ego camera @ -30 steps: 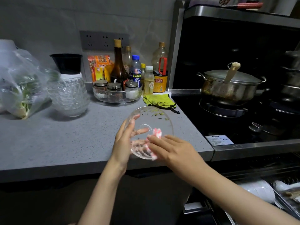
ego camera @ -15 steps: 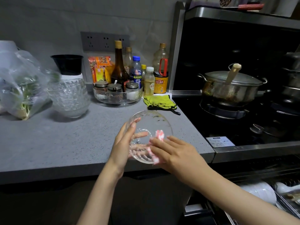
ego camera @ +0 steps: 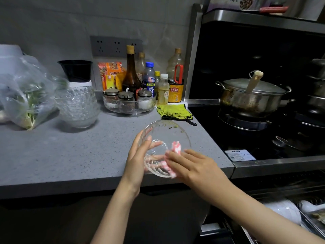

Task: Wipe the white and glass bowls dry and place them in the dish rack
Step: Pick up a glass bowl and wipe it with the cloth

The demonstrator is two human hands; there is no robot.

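Vegetables in a clear plastic bag (ego camera: 26,101) lie at the far left of the grey countertop (ego camera: 61,152), just beside a stack of glass bowls (ego camera: 77,106) with a black cup (ego camera: 75,70) upside down on top. Further right stand 3 lidded seasoning jars in a glass tray (ego camera: 129,104), bottles behind them, and a green cloth (ego camera: 173,111) at the counter's right end.

Your left hand (ego camera: 139,155) cups the glass bowl (ego camera: 165,147) from its left, fingers spread across the outside of the base and showing through the glass. The bowl is tipped on its side above the counter's front edge, its mouth facing right and somewhat toward you, its rim running from upper left to lower right. Your right hand (ego camera: 195,166) is clenched on a pink and white cloth (ego camera: 175,148), pressing it inside the bowl.

Right of you, a lidded steel pot (ego camera: 249,97) sits on the black stove (ego camera: 228,136). White bowls (ego camera: 283,210) stand in the rack (ego camera: 309,224) at lower right.
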